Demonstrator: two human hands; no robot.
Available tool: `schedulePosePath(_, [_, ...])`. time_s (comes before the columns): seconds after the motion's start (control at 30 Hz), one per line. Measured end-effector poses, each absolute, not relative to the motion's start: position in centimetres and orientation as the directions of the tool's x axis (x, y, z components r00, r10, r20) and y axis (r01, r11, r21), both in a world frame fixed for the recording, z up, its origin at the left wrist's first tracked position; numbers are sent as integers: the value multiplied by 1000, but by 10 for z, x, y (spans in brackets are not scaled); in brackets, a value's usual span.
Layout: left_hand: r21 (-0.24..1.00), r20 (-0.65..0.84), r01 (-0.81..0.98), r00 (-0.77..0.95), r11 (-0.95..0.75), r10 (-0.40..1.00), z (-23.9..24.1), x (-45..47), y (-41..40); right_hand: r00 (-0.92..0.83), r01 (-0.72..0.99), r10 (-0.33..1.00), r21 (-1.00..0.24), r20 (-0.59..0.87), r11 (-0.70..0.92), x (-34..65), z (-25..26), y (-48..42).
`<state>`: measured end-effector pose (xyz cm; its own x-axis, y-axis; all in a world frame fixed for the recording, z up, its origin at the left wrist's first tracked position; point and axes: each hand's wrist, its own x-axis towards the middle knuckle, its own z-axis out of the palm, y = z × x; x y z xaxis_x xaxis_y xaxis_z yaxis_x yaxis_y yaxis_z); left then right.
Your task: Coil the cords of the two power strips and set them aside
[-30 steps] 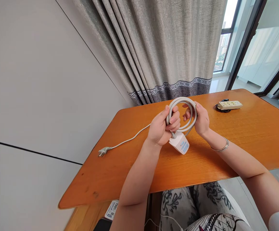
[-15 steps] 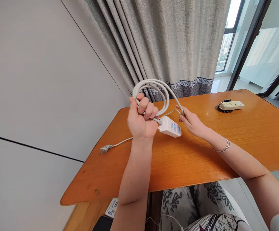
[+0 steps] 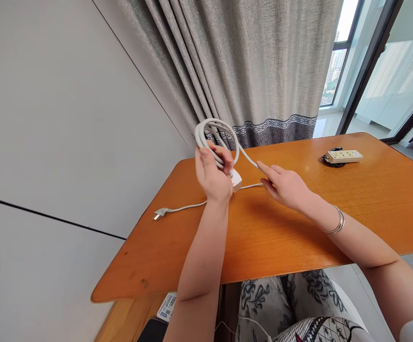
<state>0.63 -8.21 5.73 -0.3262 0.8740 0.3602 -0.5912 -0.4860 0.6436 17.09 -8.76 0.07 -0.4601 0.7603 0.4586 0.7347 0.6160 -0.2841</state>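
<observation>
My left hand (image 3: 214, 173) is closed around a looped white power cord (image 3: 200, 135), held up above the table. Behind its fingers the end of a white power strip (image 3: 236, 180) shows; the rest of the strip is hidden. To the right, my right hand (image 3: 288, 187) has its index finger stretched along the cord, which runs from the loops to its fingertips and passes behind them. From there the cord's free length goes back left, behind my left wrist. It ends in a plug (image 3: 162, 213) near the table's left edge.
A second, cream power strip (image 3: 345, 156) with a dark cord lies at the far right of the wooden table (image 3: 281, 242). Beyond the table hang grey curtains (image 3: 263, 61). A pale wall (image 3: 67, 118) borders its left side.
My left hand has turned, tilting the loops and swinging the power strip mostly out of sight behind it. My right hand has moved slightly down, and the plug has shifted right and up.
</observation>
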Motion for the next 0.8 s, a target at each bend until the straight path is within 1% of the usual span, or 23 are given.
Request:
schedulePosePath(0.07, [698,363,-549,-282,-459,888,47,12,-81,-466,737,778,-302,422,605,168,6,-96])
schedulePosePath(0.13, [749,368,-505,-222,-430,903,36,18,-81,-495,695,770,-349,402,629,166,8,-101])
schedulePosePath(0.2, [804,394,-409,-176,-431,902,24,22,-80,-528,609,750,-438,399,662,164,9,-105])
schedulePosePath(0.27, [836,465,-259,-136,-484,875,14,24,-77,-540,493,744,-569,393,658,163,10,-107])
schedulePosePath(0.37, [796,602,-22,-81,-605,794,4,21,-72,-531,303,775,-777,344,552,163,11,-109])
schedulePosePath(0.43, [741,669,105,-43,-663,742,2,17,-69,-521,195,793,-860,317,472,163,10,-110])
schedulePosePath(0.53, [663,722,246,35,-706,691,5,12,-68,-503,91,803,-905,319,416,163,8,-110])
schedulePosePath(0.63, [604,737,355,92,-713,670,11,9,-69,-495,24,815,-933,301,358,162,5,-107])
schedulePosePath(0.7, [600,718,408,105,-688,688,16,8,-70,-488,-22,826,-950,283,312,161,4,-106])
schedulePosePath(0.8, [637,664,442,100,-631,741,21,7,-70,-444,-94,847,-955,293,281,159,3,-105])
